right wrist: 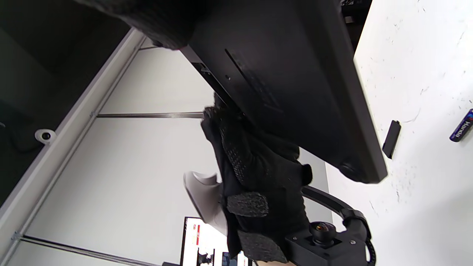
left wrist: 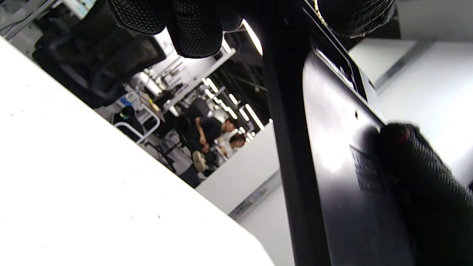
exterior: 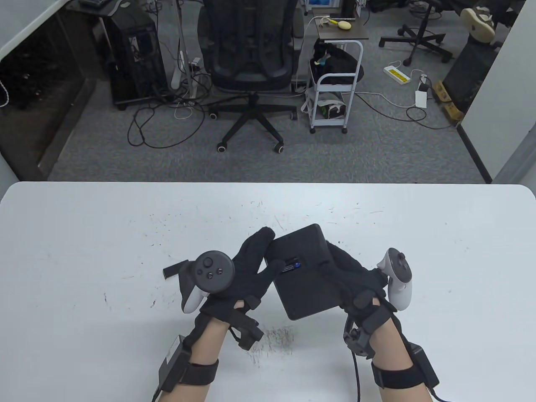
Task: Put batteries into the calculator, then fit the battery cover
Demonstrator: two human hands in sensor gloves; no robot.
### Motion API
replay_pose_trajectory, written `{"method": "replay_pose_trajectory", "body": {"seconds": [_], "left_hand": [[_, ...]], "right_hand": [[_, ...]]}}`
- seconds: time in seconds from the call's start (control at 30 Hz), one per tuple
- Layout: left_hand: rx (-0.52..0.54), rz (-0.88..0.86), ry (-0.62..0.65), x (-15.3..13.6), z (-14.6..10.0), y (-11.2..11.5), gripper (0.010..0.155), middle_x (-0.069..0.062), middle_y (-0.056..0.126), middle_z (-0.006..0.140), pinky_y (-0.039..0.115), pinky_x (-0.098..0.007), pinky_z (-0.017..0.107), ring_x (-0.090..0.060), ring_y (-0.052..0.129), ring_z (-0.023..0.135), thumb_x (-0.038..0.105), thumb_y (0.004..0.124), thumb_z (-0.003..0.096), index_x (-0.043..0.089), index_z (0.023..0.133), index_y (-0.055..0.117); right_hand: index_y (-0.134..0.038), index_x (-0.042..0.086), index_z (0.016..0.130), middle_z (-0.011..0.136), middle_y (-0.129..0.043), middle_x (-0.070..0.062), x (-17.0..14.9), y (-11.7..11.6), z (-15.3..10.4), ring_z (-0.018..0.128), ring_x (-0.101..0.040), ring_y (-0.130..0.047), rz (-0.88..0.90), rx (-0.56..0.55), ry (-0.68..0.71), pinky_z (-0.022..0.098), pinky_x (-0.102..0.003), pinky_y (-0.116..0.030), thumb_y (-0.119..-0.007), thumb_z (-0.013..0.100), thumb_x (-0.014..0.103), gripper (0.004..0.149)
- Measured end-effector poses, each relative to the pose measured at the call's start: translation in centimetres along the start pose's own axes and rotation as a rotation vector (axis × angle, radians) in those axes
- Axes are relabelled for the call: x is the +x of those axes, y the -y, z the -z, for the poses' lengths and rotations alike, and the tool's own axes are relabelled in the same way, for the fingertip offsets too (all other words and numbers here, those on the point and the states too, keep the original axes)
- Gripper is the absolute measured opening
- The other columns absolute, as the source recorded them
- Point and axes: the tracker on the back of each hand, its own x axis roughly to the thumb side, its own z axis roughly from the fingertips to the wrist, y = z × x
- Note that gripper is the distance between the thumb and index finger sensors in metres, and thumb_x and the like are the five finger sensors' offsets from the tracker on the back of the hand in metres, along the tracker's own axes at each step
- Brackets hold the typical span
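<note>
The black calculator [exterior: 307, 284] is held back side up above the table, tilted, between both hands. My left hand [exterior: 268, 255] holds its left edge with the fingers curled over the far corner, and the thumb rests at the open battery compartment, where a blue battery [exterior: 292, 266] shows. My right hand [exterior: 347, 272] grips the right edge. The black battery cover [exterior: 175, 268] lies on the table to the left; it also shows in the right wrist view [right wrist: 391, 139]. A loose blue battery [right wrist: 462, 125] lies on the table near the cover. The calculator's back fills the left wrist view [left wrist: 332, 166].
The white table [exterior: 83, 251] is scuffed, with dark marks near its front middle [exterior: 276, 337]. An office chair [exterior: 251, 63] and a white cart [exterior: 335, 88] stand on the floor beyond the far edge.
</note>
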Motion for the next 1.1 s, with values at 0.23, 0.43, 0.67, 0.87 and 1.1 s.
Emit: {"method": "replay_pose_trajectory", "body": {"seconds": [0.23,0.43,0.67,0.87,1.1], "left_hand": [[0.024,0.214,-0.162,-3.4,0.4,-1.1,0.067,-0.008,0.069,0.117,0.065,-0.058,0.077,-0.032,0.080,0.101,0.060,0.067,0.0540,0.028,0.112,0.061],[-0.113,0.493,-0.292,-5.4,1.0,-0.2,0.062,-0.003,0.076,0.113,0.066,-0.058,0.076,-0.031,0.082,0.100,0.057,0.074,0.0529,0.031,0.108,0.066],[-0.216,0.780,-0.409,-7.7,1.5,1.9,0.060,0.000,0.079,0.110,0.066,-0.057,0.077,-0.028,0.083,0.100,0.054,0.079,0.0513,0.033,0.106,0.068],[-0.316,0.952,-0.460,-9.2,1.6,4.0,0.062,0.002,0.081,0.108,0.066,-0.055,0.077,-0.025,0.085,0.098,0.052,0.083,0.0491,0.034,0.106,0.067],[-0.395,1.084,-0.466,-9.7,1.9,6.0,0.061,0.004,0.080,0.109,0.065,-0.055,0.078,-0.024,0.084,0.100,0.051,0.085,0.0481,0.036,0.105,0.068]], "right_hand": [[-0.057,0.015,0.105,0.100,-0.078,-0.016,0.5,1.0,-0.7,0.078,-0.042,-0.093,0.044,-0.045,0.027,0.050,-0.050,-0.086,-0.083,0.051,0.033,0.062],[-0.057,0.015,0.105,0.100,-0.077,-0.017,0.7,1.6,-0.9,0.079,-0.042,-0.092,0.069,-0.057,0.040,0.050,-0.050,-0.085,-0.083,0.051,0.033,0.062],[-0.056,0.015,0.105,0.101,-0.076,-0.016,0.8,2.3,-1.2,0.079,-0.042,-0.092,0.088,-0.082,0.048,0.051,-0.050,-0.085,-0.082,0.052,0.033,0.062],[-0.056,0.016,0.105,0.101,-0.076,-0.016,0.6,2.8,-1.3,0.079,-0.042,-0.092,0.105,-0.094,0.046,0.051,-0.050,-0.085,-0.082,0.052,0.033,0.062],[-0.057,0.017,0.106,0.101,-0.076,-0.016,0.5,2.9,-1.3,0.080,-0.042,-0.091,0.113,-0.103,0.039,0.051,-0.050,-0.085,-0.083,0.052,0.034,0.062]]}}
